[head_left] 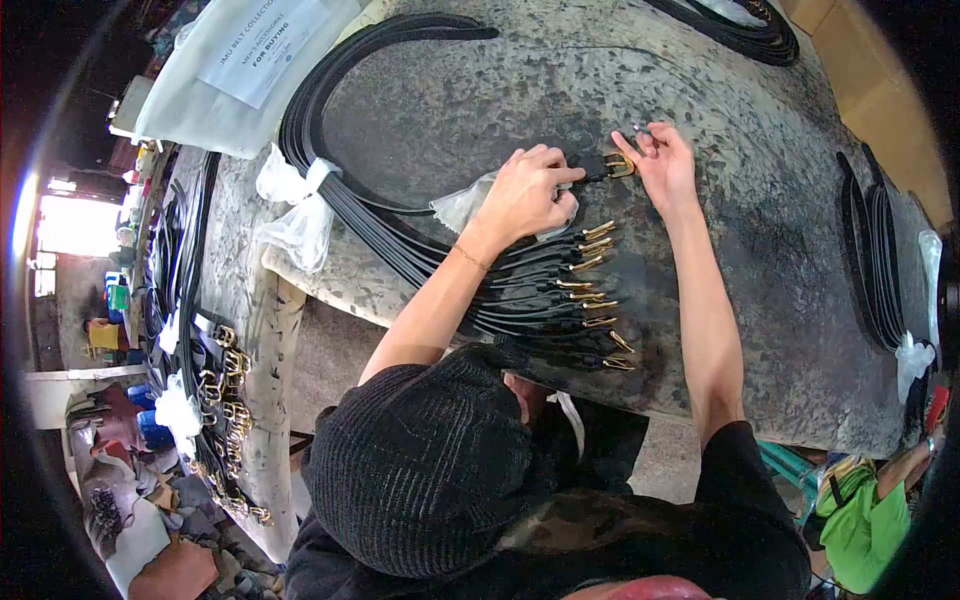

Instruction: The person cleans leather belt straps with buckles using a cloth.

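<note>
My left hand (530,195) lies over the end of a black belt (592,168), fingers curled on it just short of its gold buckle (622,165). Crumpled clear plastic (462,205) shows beneath that hand. Beside the buckle is my right hand (662,165), one finger stretched toward it. Its other fingers are bent together around a small, dark object with a bright tip (638,128), too small to name. Under my left forearm, a bundle of black belts (400,240) fans out, several gold buckle ends (598,295) pointing right.
White plastic (298,195) ties the bundle. A labelled pale bag (210,110) lies at upper left. More belts (880,260) rest at right, near cardboard (885,90). Buckled belts (225,390) hang at left. A black knit cap (420,460) fills the lower foreground. Another person's arm (905,465) shows at lower right.
</note>
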Demonstrator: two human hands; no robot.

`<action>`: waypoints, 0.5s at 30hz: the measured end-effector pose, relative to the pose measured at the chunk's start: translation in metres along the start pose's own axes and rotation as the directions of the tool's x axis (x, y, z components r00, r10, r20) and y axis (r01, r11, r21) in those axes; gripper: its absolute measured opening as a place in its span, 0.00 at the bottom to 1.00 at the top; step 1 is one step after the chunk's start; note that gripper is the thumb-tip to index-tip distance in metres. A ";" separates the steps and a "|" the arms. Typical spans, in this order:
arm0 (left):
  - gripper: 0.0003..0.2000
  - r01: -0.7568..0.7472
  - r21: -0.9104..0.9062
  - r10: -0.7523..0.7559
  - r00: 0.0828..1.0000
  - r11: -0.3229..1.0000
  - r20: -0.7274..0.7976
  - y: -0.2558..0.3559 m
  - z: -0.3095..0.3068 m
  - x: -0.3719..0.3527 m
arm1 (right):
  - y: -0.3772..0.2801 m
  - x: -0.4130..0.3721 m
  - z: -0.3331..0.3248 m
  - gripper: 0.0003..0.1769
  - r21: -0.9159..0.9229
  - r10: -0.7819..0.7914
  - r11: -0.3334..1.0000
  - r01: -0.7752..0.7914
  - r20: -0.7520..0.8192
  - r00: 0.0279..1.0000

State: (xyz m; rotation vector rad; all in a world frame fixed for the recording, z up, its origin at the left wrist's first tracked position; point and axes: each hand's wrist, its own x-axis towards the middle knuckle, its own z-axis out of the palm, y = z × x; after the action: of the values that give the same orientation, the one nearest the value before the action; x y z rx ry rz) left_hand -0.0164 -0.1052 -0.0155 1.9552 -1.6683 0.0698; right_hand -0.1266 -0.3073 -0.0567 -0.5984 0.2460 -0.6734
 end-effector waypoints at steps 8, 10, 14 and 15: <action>0.14 -0.048 0.012 0.048 0.998 0.999 -0.039 -0.003 0.001 -0.001 | -0.001 -0.001 0.001 0.06 -0.011 0.010 1.000 -0.010 -0.031 0.999; 0.14 -0.053 0.011 0.053 0.998 0.999 -0.045 -0.002 0.000 -0.001 | 0.000 0.001 -0.002 0.05 -0.008 0.010 1.000 -0.011 -0.021 1.000; 0.13 -0.058 -0.011 0.057 0.996 0.998 -0.063 0.000 0.000 0.000 | 0.000 0.002 -0.005 0.05 0.000 0.010 1.000 -0.010 0.023 1.000; 0.13 -0.057 -0.012 0.056 0.996 0.998 -0.068 0.000 -0.001 0.000 | 0.000 0.002 -0.005 0.05 0.000 0.010 1.000 -0.010 0.024 1.000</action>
State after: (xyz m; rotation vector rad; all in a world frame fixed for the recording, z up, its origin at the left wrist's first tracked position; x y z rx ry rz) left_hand -0.0166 -0.1045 -0.0147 1.8744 -1.6758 0.1445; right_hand -0.1269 -0.3107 -0.0607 -0.6043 0.2266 -0.6563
